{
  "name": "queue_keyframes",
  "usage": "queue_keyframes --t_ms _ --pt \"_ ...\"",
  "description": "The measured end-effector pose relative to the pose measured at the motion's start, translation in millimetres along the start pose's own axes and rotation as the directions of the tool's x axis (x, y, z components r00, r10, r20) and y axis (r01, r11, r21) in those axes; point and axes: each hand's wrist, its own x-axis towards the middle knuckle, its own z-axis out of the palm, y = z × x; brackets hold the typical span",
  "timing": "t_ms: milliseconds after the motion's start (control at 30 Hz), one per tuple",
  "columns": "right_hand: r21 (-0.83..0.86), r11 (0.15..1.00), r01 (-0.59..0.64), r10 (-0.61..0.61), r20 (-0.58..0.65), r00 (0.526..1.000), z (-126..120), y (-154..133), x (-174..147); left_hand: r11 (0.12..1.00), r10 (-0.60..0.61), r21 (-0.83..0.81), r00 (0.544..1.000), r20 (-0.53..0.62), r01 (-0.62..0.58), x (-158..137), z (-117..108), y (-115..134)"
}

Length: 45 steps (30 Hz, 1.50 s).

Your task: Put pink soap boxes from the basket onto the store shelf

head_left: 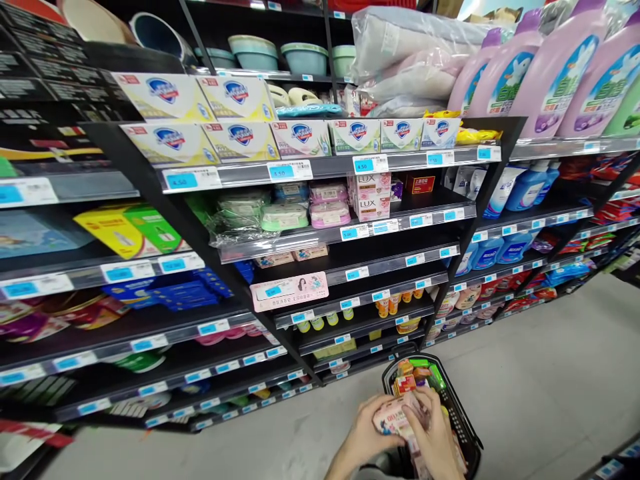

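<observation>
Low in front of me, over a black shopping basket point(470, 427), both my hands are closed around pink-and-white printed soap packs point(395, 419). My left hand point(367, 433) grips the left side, with the fingers on top and the thumb below. My right hand point(434, 430) wraps the right side, its thumb lying across the front. How many packs are in the grasp I cannot tell. Inside the basket lie a red box point(404, 385), a green packet point(431, 372) and more pink packs, partly hidden under my hands.
Ahead stands a black shelf unit with boxed Safeguard soap point(243, 142), pink LUX boxes point(373, 197) and plastic soap boxes point(330, 212). A pink sign point(290, 291) sticks out from a lower shelf edge. Purple detergent bottles point(565, 73) stand upper right. Grey floor point(545, 360) runs alongside.
</observation>
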Motion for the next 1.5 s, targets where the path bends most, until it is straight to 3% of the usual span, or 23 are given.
queue_keyframes --t_ms 233,333,467,633,767,933,1100,1233,1500 --pt "-0.232 0.964 0.126 -0.116 0.059 0.992 1 -10 0 0.919 0.053 0.381 0.989 0.141 -0.104 -7 12 23" --pt "-0.219 0.968 0.125 -0.117 0.051 0.992 5 -6 2 0.889 -0.026 0.456 0.99 0.136 -0.039 -7 23 29" --pt "-0.191 0.978 0.089 -0.085 0.033 0.996 7 6 2 0.877 -0.036 0.479 0.988 0.152 -0.042 -3 31 33" --pt "-0.053 0.998 0.044 -0.041 0.052 0.998 4 11 1 0.828 0.022 0.55 0.986 0.167 -0.112 0 18 46" --pt "0.028 0.998 0.057 -0.057 0.008 0.998 -3 1 -1 0.701 0.117 0.693 0.986 0.119 -0.167 20 -32 73" --pt "-0.016 1.0 0.025 -0.025 -0.013 1.0 -9 -5 -12 0.382 0.357 0.91 0.934 0.016 -0.162 73 -136 135" --pt "-0.1 0.991 0.084 -0.066 0.177 0.982 -14 -3 -21 0.205 0.506 0.979 0.854 -0.122 0.018 127 -230 187" --pt "-0.174 0.975 0.137 -0.073 0.333 0.94 -21 1 -22 0.121 0.506 0.984 0.845 -0.172 0.128 155 -279 191" --pt "-0.203 0.971 0.13 -0.047 0.37 0.928 -29 31 -26 0.112 0.38 0.946 0.867 -0.324 0.304 182 -337 179"
